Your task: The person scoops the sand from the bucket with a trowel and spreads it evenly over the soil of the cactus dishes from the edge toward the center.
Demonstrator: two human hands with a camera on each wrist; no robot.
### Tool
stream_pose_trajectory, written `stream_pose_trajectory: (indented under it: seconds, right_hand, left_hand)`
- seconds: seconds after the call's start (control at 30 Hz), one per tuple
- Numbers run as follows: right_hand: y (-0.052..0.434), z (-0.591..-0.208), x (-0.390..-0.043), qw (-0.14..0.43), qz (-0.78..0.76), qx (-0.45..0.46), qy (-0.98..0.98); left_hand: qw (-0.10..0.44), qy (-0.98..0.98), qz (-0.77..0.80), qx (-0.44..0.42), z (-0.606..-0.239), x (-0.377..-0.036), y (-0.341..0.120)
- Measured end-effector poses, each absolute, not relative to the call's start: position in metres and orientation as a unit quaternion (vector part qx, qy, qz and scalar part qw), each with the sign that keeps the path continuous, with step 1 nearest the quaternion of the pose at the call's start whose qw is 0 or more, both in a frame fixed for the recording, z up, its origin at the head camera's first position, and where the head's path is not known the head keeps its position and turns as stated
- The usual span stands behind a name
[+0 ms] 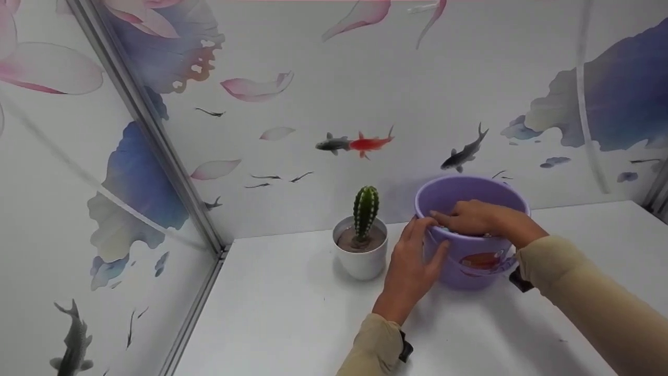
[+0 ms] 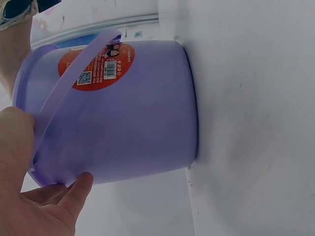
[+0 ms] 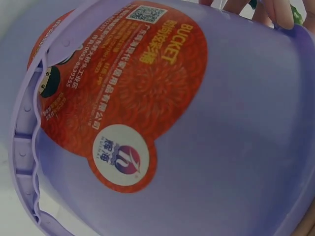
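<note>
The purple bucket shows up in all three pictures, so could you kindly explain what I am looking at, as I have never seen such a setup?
No machine works here, just a person's bare left hand and right hand. The head picture comes from a camera worn on the head, looking forward and down; the other two come from cameras on the left and right wrists, which makes the purple bucket look tipped there, although it stands upright. Beside it on the white table is a cactus in a white pot. The left hand grips the bucket's rim, while the right hand reaches inside; whether it holds anything is hidden. The right wrist view shows the bucket's red label up close.
</note>
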State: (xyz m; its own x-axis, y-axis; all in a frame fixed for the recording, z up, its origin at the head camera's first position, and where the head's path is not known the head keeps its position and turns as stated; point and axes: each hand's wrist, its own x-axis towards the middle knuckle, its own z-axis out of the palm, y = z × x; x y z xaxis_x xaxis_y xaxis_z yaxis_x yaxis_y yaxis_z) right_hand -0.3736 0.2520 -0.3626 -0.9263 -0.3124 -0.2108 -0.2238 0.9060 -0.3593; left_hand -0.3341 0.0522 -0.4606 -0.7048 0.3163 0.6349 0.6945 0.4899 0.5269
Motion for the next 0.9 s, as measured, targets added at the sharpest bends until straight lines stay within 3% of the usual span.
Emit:
stream_pose_trajectory:
  seconds: [0.63, 0.77, 0.9]
  right_hand:
    - [0.276, -0.332, -0.371, 0.255, -0.13, -0.153, 0.946]
    - [0.281, -0.322, -0.367, 0.26, -0.097, -0.152, 0.949]
    - [0.283, -0.315, -0.363, 0.229, -0.06, -0.149, 0.96]
  left_hand:
    - [0.207, -0.844, -0.411, -0.277, -0.46, -0.332, 0.055]
    - [0.196, -0.836, -0.429, -0.279, -0.46, -0.331, 0.055]
    - [0.191, -0.829, -0.444, -0.281, -0.46, -0.331, 0.055]
